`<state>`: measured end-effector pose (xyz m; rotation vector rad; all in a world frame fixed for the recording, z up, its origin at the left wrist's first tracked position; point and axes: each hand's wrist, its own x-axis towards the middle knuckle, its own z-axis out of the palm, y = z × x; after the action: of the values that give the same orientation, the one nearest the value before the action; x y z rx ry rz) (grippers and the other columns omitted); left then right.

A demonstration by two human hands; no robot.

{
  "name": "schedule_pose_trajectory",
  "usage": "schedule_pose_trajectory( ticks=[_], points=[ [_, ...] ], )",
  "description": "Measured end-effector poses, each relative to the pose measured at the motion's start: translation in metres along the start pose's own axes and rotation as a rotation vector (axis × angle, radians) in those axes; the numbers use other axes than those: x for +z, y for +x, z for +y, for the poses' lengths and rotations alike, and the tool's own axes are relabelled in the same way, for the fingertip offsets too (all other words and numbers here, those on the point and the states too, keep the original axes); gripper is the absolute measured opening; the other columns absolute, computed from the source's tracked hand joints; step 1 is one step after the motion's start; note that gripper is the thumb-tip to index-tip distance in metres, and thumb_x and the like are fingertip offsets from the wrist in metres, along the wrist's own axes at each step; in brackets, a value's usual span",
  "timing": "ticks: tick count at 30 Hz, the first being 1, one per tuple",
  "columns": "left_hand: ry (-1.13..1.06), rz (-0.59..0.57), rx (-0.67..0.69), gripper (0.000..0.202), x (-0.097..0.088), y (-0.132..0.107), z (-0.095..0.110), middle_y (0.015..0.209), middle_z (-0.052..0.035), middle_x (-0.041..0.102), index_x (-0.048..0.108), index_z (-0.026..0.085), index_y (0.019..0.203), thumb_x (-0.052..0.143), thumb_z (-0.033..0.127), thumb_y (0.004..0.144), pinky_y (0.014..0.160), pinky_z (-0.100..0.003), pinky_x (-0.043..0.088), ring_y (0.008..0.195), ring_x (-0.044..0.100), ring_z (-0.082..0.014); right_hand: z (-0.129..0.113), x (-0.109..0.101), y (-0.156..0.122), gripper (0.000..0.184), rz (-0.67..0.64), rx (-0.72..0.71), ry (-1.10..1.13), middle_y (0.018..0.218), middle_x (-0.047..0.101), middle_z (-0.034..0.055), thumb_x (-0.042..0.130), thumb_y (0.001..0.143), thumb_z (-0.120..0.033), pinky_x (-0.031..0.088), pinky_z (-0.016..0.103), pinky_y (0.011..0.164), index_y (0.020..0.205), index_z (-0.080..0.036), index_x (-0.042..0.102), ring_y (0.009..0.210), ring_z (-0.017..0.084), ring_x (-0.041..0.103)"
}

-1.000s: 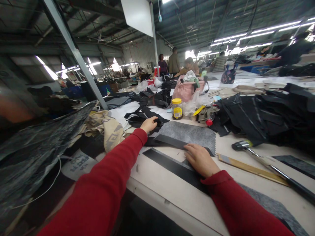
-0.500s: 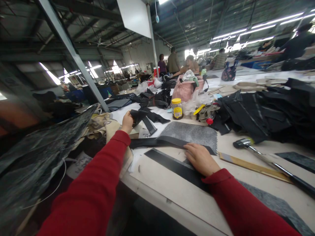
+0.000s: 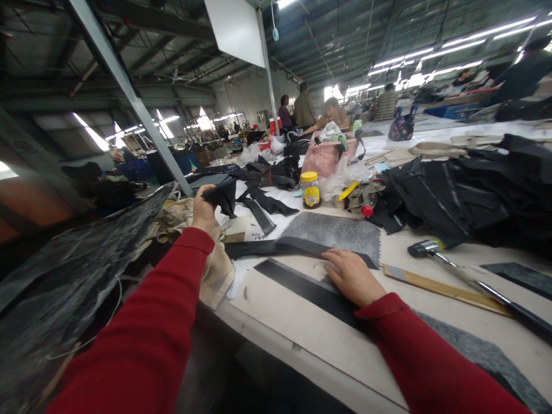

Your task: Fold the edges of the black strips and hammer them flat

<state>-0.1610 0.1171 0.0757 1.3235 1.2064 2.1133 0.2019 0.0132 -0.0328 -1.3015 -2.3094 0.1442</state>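
Black fabric scrap (image 3: 224, 194) has shifted out a bit more toward 11 o'clock since half a second ago. Closest in, the right hand (image 3: 351, 277) is at 1 o'clock, flattish and uncurled, fingertips on a long black strip (image 3: 297, 246). Grey felt-looking sheet (image 3: 332, 231) just past that. Then the left hand (image 3: 204, 208) at 11, pinching that scrap. Yellow-lidded jar (image 3: 310, 191) sits around 12, pink bag (image 3: 322, 157) behind it.

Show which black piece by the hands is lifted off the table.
The crumpled black piece gripped in the left hand; the others, such as the long black strip along the gray sheet, lie on the table.
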Motion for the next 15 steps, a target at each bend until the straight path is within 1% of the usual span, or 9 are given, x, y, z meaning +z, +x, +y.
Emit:
schedule_pose_trajectory(
  ticks=[2,5,7,9,10,12,14,15],
  points=[
    [0.022,-0.018,0.054,0.012,0.003,0.005,0.011,0.068,0.0035,0.054,0.056,0.018,0.074,0.052,0.022,0.063,0.059,-0.017,0.041,0.063,0.05,-0.0094,0.0,0.0,0.0,0.033,0.017,-0.011,0.007,0.113,0.06,0.0127,0.041,0.085,-0.023,0.04,0.038,0.091,0.109,-0.012,0.061,0.102,0.023,0.054],
    [0.151,-0.049,0.185,0.015,0.012,0.004,0.028,0.07,0.0024,0.054,0.056,0.018,0.076,0.049,0.02,0.063,0.058,-0.017,0.04,0.065,0.05,-0.0104,-0.001,-0.001,0.0,0.033,0.047,-0.016,0.042,0.112,0.06,0.0144,0.042,0.084,-0.022,0.04,0.04,0.091,0.108,-0.011,0.062,0.103,0.026,0.054],
    [0.244,-0.087,0.282,0.015,0.022,-0.006,0.042,0.072,0.0015,0.055,0.056,0.018,0.077,0.046,0.019,0.065,0.06,-0.019,0.041,0.067,0.051,-0.0117,-0.002,-0.004,0.001,0.033,0.072,-0.002,0.123,0.112,0.06,0.015,0.043,0.084,-0.024,0.039,0.042,0.092,0.107,-0.011,0.062,0.103,0.027,0.054],
    [0.275,-0.168,0.369,0.015,0.034,-0.025,0.057,0.074,0.0007,0.055,0.055,0.018,0.078,0.045,0.019,0.067,0.063,-0.021,0.043,0.07,0.051,-0.0128,-0.004,-0.009,0.003,0.034,0.095,0.041,0.301,0.111,0.061,0.0141,0.044,0.083,-0.03,0.038,0.043,0.094,0.106,-0.013,0.063,0.104,0.026,0.054],
    [0.283,-0.235,0.421,0.015,0.04,-0.039,0.066,0.076,0.0001,0.056,0.055,0.018,0.079,0.044,0.018,0.068,0.065,-0.022,0.043,0.071,0.052,-0.0133,-0.006,-0.014,0.004,0.034,0.098,0.087,0.437,0.112,0.061,0.0132,0.045,0.083,-0.033,0.037,0.042,0.095,0.106,-0.014,0.062,0.105,0.026,0.053],
    [0.335,-0.437,0.535,0.017,0.053,-0.074,0.083,0.079,-0.0015,0.056,0.055,0.018,0.081,0.043,0.015,0.07,0.07,-0.025,0.044,0.075,0.053,-0.0147,-0.013,-0.024,0.006,0.038,0.057,0.239,0.81,0.113,0.061,0.0114,0.044,0.084,-0.043,0.04,0.04,0.093,0.108,-0.017,0.061,0.105,0.023,0.054],
    [0.421,-0.683,0.702,0.019,0.067,-0.114,0.097,0.083,-0.0039,0.057,0.056,0.018,0.081,0.043,0.011,0.07,0.077,-0.029,0.043,0.083,0.052,-0.0172,-0.02,-0.034,0.006,0.046,-0.07,0.41,1.229,0.11,0.062,0.0106,0.038,0.085,-0.052,0.047,0.039,0.084,0.111,-0.019,0.058,0.099,0.022,0.059],
    [0.43,-0.817,0.777,0.021,0.074,-0.134,0.103,0.082,-0.0043,0.057,0.057,0.018,0.082,0.041,0.009,0.07,0.078,-0.03,0.043,0.084,0.052,-0.0174,-0.023,-0.038,0.005,0.05,-0.15,0.464,1.407,0.106,0.064,0.0104,0.036,0.085,-0.055,0.05,0.038,0.077,0.112,-0.019,0.057,0.094,0.022,0.061]
  ],
)
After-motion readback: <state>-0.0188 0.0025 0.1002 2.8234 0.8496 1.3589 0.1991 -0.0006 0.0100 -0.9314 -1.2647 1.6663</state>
